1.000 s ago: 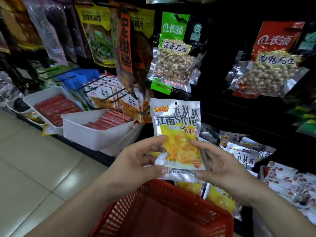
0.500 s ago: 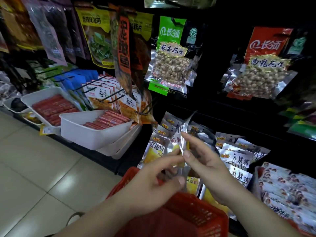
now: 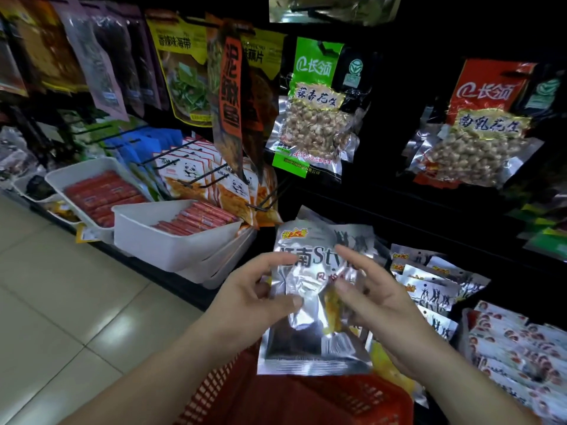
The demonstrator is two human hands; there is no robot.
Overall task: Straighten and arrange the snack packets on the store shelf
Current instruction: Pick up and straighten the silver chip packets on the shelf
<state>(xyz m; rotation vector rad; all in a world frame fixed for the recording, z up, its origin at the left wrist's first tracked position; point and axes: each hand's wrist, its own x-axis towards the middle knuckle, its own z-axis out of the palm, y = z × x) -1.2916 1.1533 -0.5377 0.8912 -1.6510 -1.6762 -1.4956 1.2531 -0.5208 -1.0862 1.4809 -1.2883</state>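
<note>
Tiled floor opens leftward past the jutting white tray — the silver snack packet stands upright above the red basket, left hand and right hand pinching its sides.

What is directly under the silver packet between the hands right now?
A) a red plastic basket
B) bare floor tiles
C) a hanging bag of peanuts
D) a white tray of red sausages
A: the silver packet, gripped by the left hand with the right hand at its other side, has its bottom edge just over the red plastic basket.
</note>
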